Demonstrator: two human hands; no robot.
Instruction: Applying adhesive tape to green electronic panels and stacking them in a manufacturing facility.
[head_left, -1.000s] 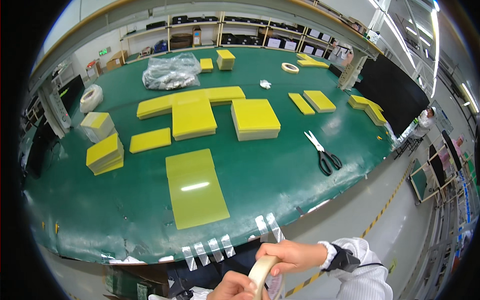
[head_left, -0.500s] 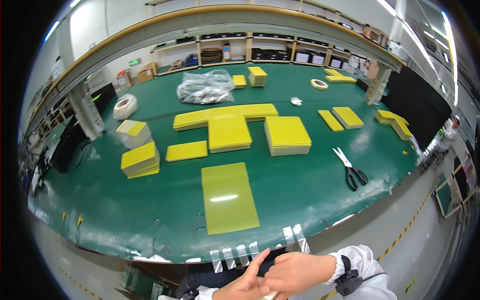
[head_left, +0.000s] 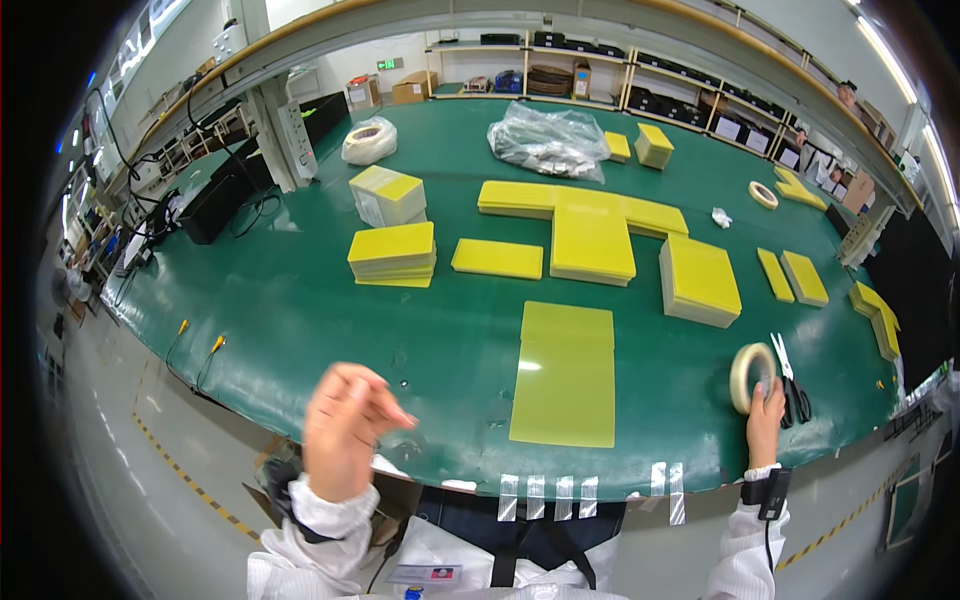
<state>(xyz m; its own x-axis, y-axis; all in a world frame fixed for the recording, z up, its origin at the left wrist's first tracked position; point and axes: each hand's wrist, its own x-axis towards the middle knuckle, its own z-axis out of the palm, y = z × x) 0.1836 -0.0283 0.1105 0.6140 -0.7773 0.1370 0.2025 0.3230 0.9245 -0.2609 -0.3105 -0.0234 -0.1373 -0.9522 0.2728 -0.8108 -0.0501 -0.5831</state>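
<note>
In my right hand [head_left: 763, 425] is a roll of cream tape [head_left: 740, 380], on edge at the right side of the green table, beside black-handled scissors [head_left: 793, 390]. My left hand [head_left: 345, 430] is raised over the front left edge, fingers curled together; whatever they may hold is too small to make out. Between the hands lies a flat yellow sheet [head_left: 565, 390], with a narrower sheet [head_left: 568, 325] along its far edge. Several strips of clear tape [head_left: 536, 497] hang from the front edge, and two more tape strips [head_left: 677, 490] hang further right.
Behind the sheets stand yellow stacks, among them a T-shaped arrangement [head_left: 590, 235], a thick square stack [head_left: 700, 280] and a low stack [head_left: 498, 258]. Two piles [head_left: 392, 252] [head_left: 388, 195] stand at left. A clear plastic bag [head_left: 545, 140] lies farther back. Cables [head_left: 210, 360] hang at front left.
My hands, together below the front edge before, are now apart. The right one has carried the tape roll to beside the scissors; the left has risen leftward. The view has turned left.
</note>
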